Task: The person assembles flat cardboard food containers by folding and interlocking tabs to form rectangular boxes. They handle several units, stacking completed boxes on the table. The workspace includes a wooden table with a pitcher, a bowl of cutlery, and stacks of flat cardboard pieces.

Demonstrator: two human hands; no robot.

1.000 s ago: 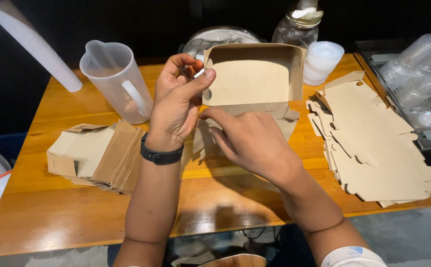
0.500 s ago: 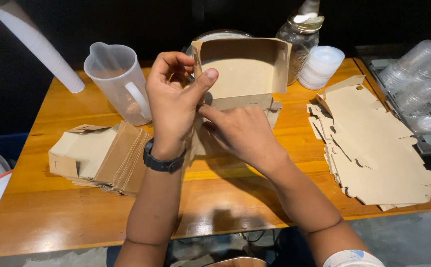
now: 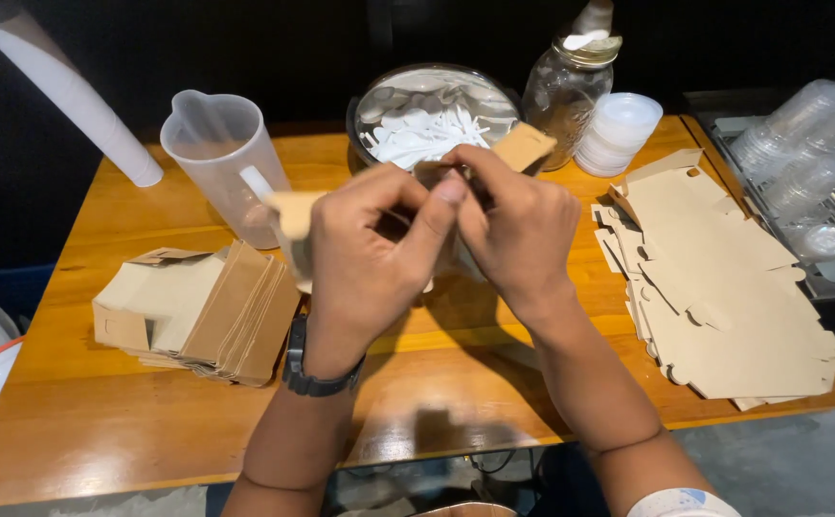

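Note:
Both my hands are raised over the middle of the wooden table [image 3: 149, 421], gripping one brown cardboard box [image 3: 523, 146] between them. My left hand [image 3: 365, 258], with a black watch on the wrist, covers its left side, where a flap [image 3: 293, 213] sticks out. My right hand [image 3: 518, 225] pinches the top edge, with another flap showing above the fingers. Most of the box is hidden behind my hands.
A stack of folded boxes [image 3: 197, 311] lies at the left, and flat cardboard blanks [image 3: 724, 287] at the right. Behind stand a clear plastic jug [image 3: 216, 153], a bowl of white spoons [image 3: 427, 120], a glass jar [image 3: 566, 86], stacked lids [image 3: 619, 129] and plastic cups [image 3: 805, 134].
The box, held open-side up towards me before, has been turned and drawn in. My hands have closed over it, so its inside is no longer visible.

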